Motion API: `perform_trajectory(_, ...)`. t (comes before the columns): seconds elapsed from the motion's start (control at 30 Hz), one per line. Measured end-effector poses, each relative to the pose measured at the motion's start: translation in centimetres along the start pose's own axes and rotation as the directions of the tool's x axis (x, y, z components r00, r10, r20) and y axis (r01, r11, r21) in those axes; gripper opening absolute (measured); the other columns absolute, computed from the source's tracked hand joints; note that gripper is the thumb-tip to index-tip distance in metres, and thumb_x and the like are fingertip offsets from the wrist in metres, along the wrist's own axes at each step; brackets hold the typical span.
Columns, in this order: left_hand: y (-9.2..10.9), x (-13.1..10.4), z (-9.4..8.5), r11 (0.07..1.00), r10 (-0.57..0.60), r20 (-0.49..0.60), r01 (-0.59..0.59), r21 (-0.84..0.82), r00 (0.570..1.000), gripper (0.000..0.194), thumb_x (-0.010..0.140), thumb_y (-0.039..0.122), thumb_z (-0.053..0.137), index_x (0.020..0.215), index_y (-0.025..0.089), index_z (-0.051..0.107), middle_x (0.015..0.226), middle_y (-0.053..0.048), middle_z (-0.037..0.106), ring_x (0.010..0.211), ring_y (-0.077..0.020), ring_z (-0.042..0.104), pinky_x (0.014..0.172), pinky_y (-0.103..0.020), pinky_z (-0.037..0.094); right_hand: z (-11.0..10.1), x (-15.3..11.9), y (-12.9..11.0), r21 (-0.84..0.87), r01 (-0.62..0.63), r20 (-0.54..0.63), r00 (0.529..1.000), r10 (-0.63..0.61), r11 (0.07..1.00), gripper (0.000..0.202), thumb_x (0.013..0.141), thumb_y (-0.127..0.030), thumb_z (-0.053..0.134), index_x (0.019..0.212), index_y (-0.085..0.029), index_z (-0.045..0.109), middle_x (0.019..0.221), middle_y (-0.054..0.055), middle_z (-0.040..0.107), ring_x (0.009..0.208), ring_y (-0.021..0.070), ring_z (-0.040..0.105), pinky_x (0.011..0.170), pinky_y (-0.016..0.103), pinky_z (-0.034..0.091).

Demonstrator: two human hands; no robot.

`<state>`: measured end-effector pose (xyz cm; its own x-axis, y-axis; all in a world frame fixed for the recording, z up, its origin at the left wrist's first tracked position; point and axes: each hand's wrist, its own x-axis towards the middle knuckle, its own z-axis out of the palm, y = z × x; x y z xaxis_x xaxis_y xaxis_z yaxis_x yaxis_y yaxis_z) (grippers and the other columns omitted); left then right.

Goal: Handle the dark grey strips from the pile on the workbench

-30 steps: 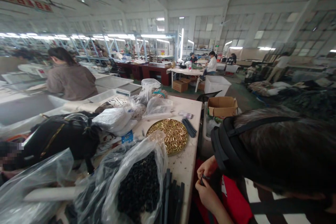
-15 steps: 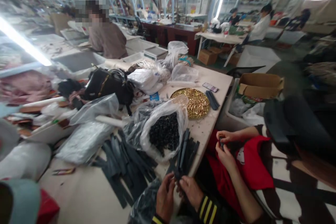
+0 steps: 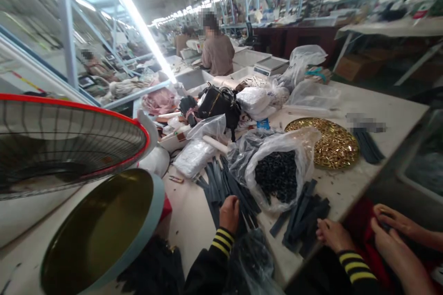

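My left hand (image 3: 229, 213) lay fingers-down on the fanned dark flat strips (image 3: 221, 184) mid-table, its grip hidden from me, while my right hand (image 3: 332, 235) rested curled, holding nothing, beside another dark strip pile (image 3: 304, 214) at the table edge (image 3: 360, 184).

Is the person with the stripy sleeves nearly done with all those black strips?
Hard to say what is finished; no done pile shows. Right now the left hand rests on one heap of black strips and the right hand touches another heap. Many strips, a bag of black rings and a tray of gold parts remain.
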<state>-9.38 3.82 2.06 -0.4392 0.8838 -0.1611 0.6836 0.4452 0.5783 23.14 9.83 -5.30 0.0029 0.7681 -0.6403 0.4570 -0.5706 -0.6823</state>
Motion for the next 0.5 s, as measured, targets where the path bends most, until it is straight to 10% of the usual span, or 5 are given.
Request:
perform_trajectory(0.23, -0.5, 8.4, -0.4, 0.975, -0.205, -0.018, 0.206, 0.085, 0.979, 0.025, 0.073, 0.017, 0.052, 0.097, 0.009, 0.050, 0.104, -0.017, 0.051, 0.101, -0.0265, 0.049, 0.086, -0.036, 0.037, 0.9, -3.2, 0.0, -0.081, 0.102, 0.008, 0.995, -0.102, 0.991, 0.039, 0.071, -0.053, 0.034, 0.074, -0.019, 0.053, 0.067, 0.005, 0.061, 0.060, 0.0177, 0.060, 0.057, 0.027, 0.047)
perform_trajectory(0.5, 0.0, 9.9, -3.1, 0.896, -0.395, 0.011, 0.388, -0.215, 0.919, 0.008, 0.067, 0.009, 0.051, 0.073, 0.012, 0.047, 0.078, -0.012, 0.055, 0.085, -0.0265, 0.056, 0.077, -0.039, 0.040, 6.7, -7.1, -3.6, 0.113, 0.225, 0.181, 0.953, -0.243, 0.968, 0.040, 0.072, -0.058, 0.037, 0.066, -0.021, 0.051, 0.058, 0.002, 0.055, 0.053, 0.0179, 0.055, 0.050, 0.029, 0.043)
